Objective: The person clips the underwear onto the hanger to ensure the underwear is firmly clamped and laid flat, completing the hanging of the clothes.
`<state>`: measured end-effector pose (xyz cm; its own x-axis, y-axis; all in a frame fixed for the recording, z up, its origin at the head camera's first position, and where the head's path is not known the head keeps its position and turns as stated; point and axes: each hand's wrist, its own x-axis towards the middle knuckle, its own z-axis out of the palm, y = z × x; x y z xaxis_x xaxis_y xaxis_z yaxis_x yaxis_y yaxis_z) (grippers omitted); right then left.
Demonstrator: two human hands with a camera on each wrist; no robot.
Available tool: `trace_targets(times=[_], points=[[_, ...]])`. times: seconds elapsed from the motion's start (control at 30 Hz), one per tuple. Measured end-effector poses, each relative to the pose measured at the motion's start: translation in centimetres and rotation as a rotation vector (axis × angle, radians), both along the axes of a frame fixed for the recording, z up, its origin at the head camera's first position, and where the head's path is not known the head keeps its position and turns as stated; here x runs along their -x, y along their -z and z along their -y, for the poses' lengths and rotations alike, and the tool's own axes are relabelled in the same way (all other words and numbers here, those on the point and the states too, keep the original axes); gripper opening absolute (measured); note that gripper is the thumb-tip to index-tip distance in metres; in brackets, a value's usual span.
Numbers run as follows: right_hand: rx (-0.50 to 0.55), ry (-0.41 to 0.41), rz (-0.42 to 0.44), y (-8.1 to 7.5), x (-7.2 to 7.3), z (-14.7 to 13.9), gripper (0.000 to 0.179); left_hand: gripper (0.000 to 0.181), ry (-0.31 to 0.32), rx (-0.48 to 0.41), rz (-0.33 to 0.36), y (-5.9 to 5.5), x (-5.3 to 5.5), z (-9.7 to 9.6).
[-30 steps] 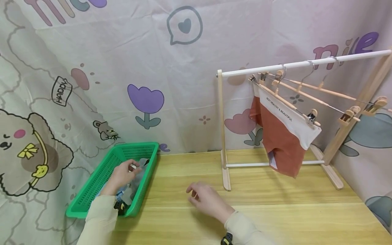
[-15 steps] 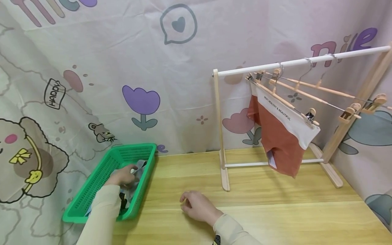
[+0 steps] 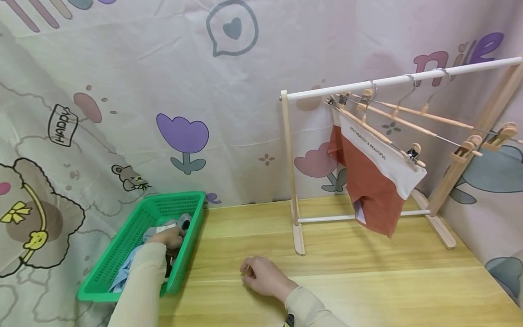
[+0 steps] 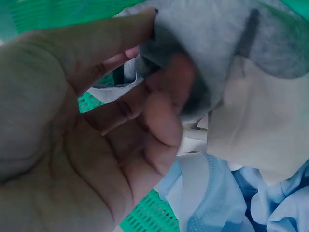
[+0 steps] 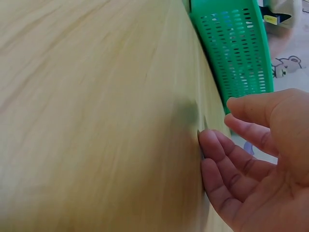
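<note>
My left hand (image 3: 168,238) is down inside the green basket (image 3: 91,290). In the left wrist view, its curled fingers and thumb grip a grey garment (image 4: 207,38) with a beige panel; the fingertips are partly hidden in the folds. Light blue clothing (image 4: 207,193) lies just below that hand, and also shows in the head view beside the sleeve. My right hand (image 3: 265,278) is low by the wooden table, right of the basket, its fingers loosely bent and holding nothing.
A wooden rack (image 3: 288,154) with a white rail stands on the table (image 3: 241,231) at right. Red-and-white shorts (image 3: 373,186) hang there from a clip hanger (image 3: 377,131). Two more clip hangers hang behind them. A printed curtain (image 3: 245,172) runs along the back and left.
My left hand has gone lower into the basket, onto the grey garment. My right hand has shifted slightly left and then stayed put. The head view has turned a little.
</note>
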<state>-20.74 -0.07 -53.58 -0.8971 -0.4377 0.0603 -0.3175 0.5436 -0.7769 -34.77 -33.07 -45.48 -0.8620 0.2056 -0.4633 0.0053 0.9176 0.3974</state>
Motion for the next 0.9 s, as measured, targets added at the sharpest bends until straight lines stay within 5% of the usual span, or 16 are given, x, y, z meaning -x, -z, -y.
trace_targets(times=[0.27, 0.6, 0.9], points=[[0.03, -0.012, 0.021, 0.0, -0.2, -0.2, 0.008, 0.038, -0.018, -0.063, -0.168, -0.9, -0.2, 1.7], [0.101, -0.021, 0.064, 0.4, -0.4, -0.8, 0.005, 0.033, -0.107, -0.068, -0.304, -6.3, -1.3, 2.2], [0.107, -0.026, 0.059, 0.7, -0.3, -0.8, 0.006, 0.02, -0.156, -0.054, -0.463, -12.2, -3.5, 0.6]])
